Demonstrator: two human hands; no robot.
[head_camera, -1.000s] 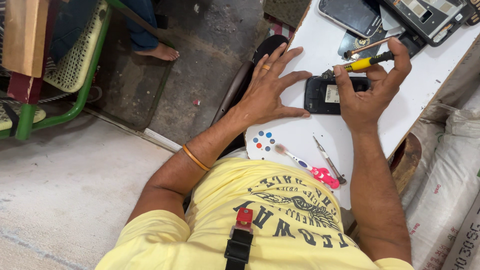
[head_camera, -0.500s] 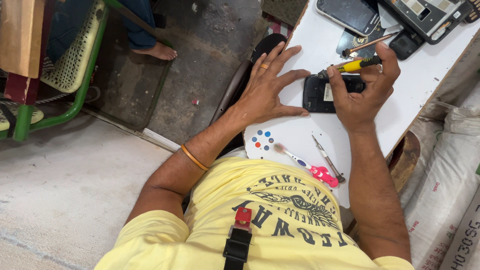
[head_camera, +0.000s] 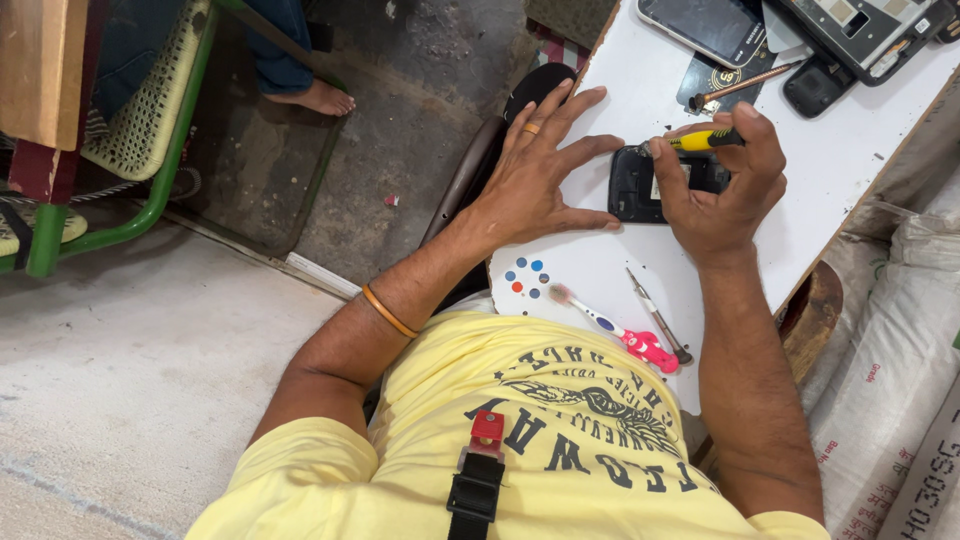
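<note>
Black phone (head_camera: 665, 185) flat on the white table (head_camera: 850, 140), between both hands.

Left hand (head_camera: 540, 165) lies open, fingers spread, touching the phone's left edge. Right hand (head_camera: 725, 185) is closed around a yellow screwdriver (head_camera: 700, 140) at the phone's top edge; it has shifted slightly left since earlier. A toothbrush (head_camera: 610, 325) lies below the phone.

I see a white tabletop (head_camera: 620, 270) with a cluster of small blue, red and white dots (head_camera: 527, 280) near its near-left edge. The opened phone (head_camera: 662, 185) is black. The screwdriver (head_camera: 710, 139) handle is yellow with black. The toothbrush (head_camera: 612, 327) has a pink handle and a white neck, its bristles perhaps pale pink. My shirt (head_camera: 540, 450) is yellow with dark printing. The chair frame (head_camera: 150, 205) is green.
</note>
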